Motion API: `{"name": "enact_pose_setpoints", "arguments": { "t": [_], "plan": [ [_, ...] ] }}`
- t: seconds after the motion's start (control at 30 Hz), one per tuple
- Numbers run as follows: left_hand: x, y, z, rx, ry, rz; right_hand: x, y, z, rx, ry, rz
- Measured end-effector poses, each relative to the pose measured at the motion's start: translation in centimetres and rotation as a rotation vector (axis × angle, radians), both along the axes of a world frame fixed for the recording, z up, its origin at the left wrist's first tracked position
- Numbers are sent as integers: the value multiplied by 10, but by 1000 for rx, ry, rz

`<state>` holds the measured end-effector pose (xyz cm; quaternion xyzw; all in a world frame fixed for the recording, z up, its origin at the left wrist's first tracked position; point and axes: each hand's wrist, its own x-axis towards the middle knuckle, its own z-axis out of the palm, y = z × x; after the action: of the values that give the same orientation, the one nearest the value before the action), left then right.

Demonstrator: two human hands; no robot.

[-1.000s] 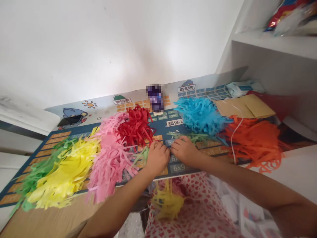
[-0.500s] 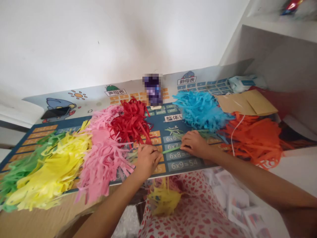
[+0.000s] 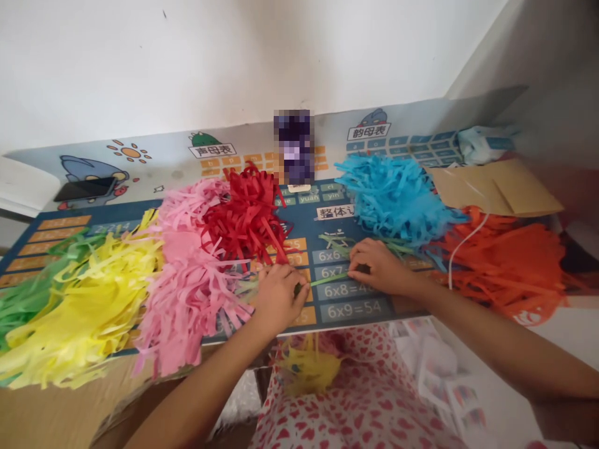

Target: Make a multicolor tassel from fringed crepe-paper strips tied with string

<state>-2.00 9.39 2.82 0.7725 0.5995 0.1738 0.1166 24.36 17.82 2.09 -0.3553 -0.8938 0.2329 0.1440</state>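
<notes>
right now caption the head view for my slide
Left hand and right hand hold a green paper strip on a times-table mat among shredded coloured paper

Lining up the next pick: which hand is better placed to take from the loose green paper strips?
Right, probably: the right hand lies just below the loose green paper strips; the left hand is farther off, by a single green strip.

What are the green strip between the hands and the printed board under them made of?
The green strip looks like thin matte paper: it is narrow, flat and flexible, much like the pink strips beside it. The board seems to be a printed sheet, perhaps laminated card or thin plastic. Its far part bends up against the wall, but the look doesn't settle which.
</notes>
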Motion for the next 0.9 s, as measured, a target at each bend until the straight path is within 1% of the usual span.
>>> {"name": "enact_pose_setpoints", "arguments": {
  "t": [0.07, 0.1, 0.2, 0.27, 0.33, 0.4, 0.47, 0.6, 0.73, 0.8, 0.9],
  "plan": [
    [1, 1, 2, 27, 60, -3, -3, 2, 4, -27, -53, -15],
    [2, 1, 4, 63, 90, -32, -4, 3, 6, -37, -81, -22],
    [4, 0, 8, 191, 201, -227, -8, 1, 12, -5, -138, -12],
    [7, -1, 10, 249, 294, -331, -11, -5, 16, 90, -154, -2],
    [11, -2, 12, 283, 367, -374, -15, -14, 20, 226, -184, -8],
    [14, -2, 14, 303, 393, -393, -21, -25, 23, 365, -234, 0],
    [17, -2, 16, 314, 390, -404, -28, -35, 24, 469, -272, 59],
    [25, -1, 17, 311, 388, -393, -39, -41, 18, 588, -282, 206],
    [35, 0, 9, 333, 373, -331, -42, -35, 8, 670, -249, 279],
    [39, 1, 1, 353, 362, -289, -43, -31, 4, 688, -233, 267],
    [42, 1, -6, 387, 323, -222, -46, -32, 4, 654, -224, 188]
  ]
}}
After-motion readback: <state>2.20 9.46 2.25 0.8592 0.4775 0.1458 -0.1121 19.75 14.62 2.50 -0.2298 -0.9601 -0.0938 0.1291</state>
